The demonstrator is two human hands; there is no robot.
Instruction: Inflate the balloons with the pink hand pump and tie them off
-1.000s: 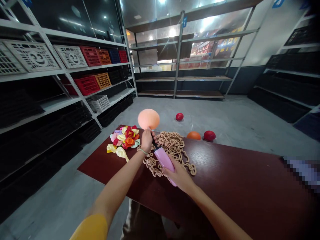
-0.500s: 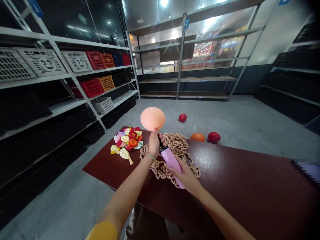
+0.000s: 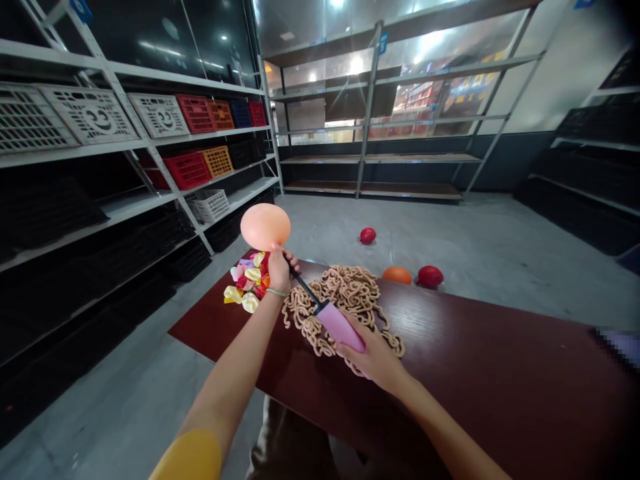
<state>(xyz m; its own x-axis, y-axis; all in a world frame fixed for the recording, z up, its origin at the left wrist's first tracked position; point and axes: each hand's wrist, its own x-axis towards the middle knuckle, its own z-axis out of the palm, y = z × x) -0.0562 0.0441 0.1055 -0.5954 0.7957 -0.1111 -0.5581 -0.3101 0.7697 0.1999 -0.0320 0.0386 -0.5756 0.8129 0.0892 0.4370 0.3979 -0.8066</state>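
Note:
My left hand (image 3: pixel 280 270) is closed round the neck of a partly inflated peach balloon (image 3: pixel 265 227) and the black end of a balloon pump. The balloon stands above my fist; its mouth is hidden by my fingers. My right hand (image 3: pixel 367 350) grips the pump's pink barrel (image 3: pixel 340 326), and a length of black rod (image 3: pixel 308 292) shows between the two hands. Below the pump, a tangled heap of beige modelling balloons (image 3: pixel 350 288) covers part of the table. Left of it lies a pile of flat coloured balloons (image 3: pixel 253 270), partly behind my left hand.
The dark red table (image 3: pixel 460 373) extends to the right. Beyond its far edge, an orange balloon (image 3: pixel 397 275) and two red balloons, one nearer (image 3: pixel 430 276), lie on the grey floor (image 3: pixel 320 220). Shelves with crates (image 3: pixel 190 170) line the left; a metal rack (image 3: pixel 367 120) stands behind.
My left hand has moved up and left with the balloon, drawing out the black rod of the pump. My right hand stays on the barrel. The view has shifted slightly.

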